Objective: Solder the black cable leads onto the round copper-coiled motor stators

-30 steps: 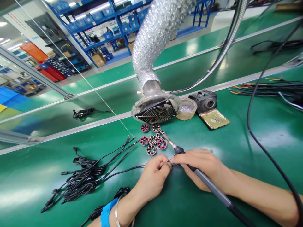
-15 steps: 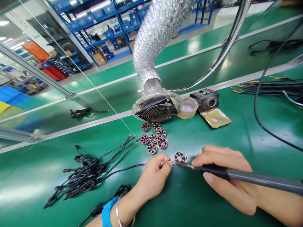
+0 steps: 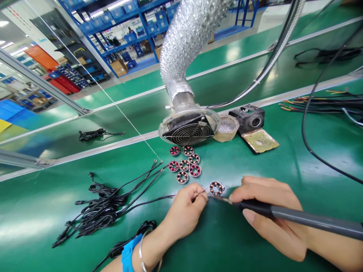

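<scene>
Hiding cable (image 3: 166,197) partly: left hand (image 3: 187,207)

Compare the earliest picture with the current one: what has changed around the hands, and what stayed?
The right hand has drawn right, away from the left hand. Its soldering iron has swung round: it pointed toward the seven clustered rings and now points left, by the lone ring, which the hand had mostly hidden. Unchanged: the left hand's pinch on thin wires and the clustered rings' layout.
</scene>
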`<state>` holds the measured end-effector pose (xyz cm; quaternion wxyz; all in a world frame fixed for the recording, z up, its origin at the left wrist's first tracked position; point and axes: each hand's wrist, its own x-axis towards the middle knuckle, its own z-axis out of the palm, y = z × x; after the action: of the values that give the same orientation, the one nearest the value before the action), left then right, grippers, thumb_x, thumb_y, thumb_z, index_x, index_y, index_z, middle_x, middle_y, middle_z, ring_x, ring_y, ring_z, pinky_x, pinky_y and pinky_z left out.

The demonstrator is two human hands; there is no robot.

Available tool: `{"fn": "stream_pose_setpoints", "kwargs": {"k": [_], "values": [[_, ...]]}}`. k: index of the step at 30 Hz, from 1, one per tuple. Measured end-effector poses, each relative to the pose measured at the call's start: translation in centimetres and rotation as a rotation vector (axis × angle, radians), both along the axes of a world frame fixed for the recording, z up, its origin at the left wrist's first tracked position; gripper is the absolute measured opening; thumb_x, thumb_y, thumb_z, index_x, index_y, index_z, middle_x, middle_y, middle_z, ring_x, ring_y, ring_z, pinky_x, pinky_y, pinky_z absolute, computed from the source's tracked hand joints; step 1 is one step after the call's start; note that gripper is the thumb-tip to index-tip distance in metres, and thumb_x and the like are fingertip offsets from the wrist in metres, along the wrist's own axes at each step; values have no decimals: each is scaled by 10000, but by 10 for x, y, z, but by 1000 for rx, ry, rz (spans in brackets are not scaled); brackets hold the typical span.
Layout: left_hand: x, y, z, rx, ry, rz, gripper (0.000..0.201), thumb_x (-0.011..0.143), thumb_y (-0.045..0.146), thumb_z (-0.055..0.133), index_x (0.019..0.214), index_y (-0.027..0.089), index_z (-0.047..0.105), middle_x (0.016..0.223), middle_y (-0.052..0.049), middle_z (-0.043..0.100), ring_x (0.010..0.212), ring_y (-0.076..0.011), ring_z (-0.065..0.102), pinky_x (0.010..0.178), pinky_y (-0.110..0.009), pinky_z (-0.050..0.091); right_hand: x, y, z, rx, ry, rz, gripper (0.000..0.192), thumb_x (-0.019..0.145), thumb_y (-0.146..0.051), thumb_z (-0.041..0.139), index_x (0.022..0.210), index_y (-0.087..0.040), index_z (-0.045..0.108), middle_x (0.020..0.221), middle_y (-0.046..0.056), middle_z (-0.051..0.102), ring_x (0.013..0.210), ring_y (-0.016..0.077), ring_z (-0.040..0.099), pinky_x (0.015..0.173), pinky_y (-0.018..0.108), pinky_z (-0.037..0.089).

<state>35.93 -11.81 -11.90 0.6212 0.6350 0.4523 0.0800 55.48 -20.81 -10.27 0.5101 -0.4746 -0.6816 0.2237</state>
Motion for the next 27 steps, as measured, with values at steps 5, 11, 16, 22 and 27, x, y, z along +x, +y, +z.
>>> {"fn": "stream_pose_setpoints", "kwargs": {"k": [5,11,16,22,27], "values": [[0,0,1,1,4,-8,268,869,389,498,696,198,424,572,82,310,537,-92,249,489,-225,218,3,0,2,18,-37,22,199,786,-123,488,916,-205,615,604,-11,515,487,135,443,476,299,307],[-1,-1,-1,-7,-6,-10,264,878,386,495,702,199,430,571,82,308,532,-94,245,487,-230,211,6,-2,2,47,-19,9,223,782,-121,492,949,-210,610,628,-3,553,493,142,465,495,310,344],[0,0,-1,-15,-11,-4,263,873,384,500,699,199,431,567,85,301,528,-93,236,481,-228,202,5,-1,2,66,-25,5,212,782,-126,494,942,-204,608,623,-2,548,490,146,467,491,304,327],[-1,-1,0,-27,-16,-3,270,876,384,499,695,198,424,564,88,293,524,-88,226,471,-221,194,5,0,3,50,-22,8,229,802,-151,486,991,-210,601,639,-6,554,513,141,456,512,291,322],[-2,0,-5,-40,-26,12,273,872,387,510,695,191,442,547,91,303,503,-78,224,457,-210,185,5,1,1,62,-30,4,229,804,-138,486,987,-196,612,659,-3,567,534,137,459,514,290,321]]}}
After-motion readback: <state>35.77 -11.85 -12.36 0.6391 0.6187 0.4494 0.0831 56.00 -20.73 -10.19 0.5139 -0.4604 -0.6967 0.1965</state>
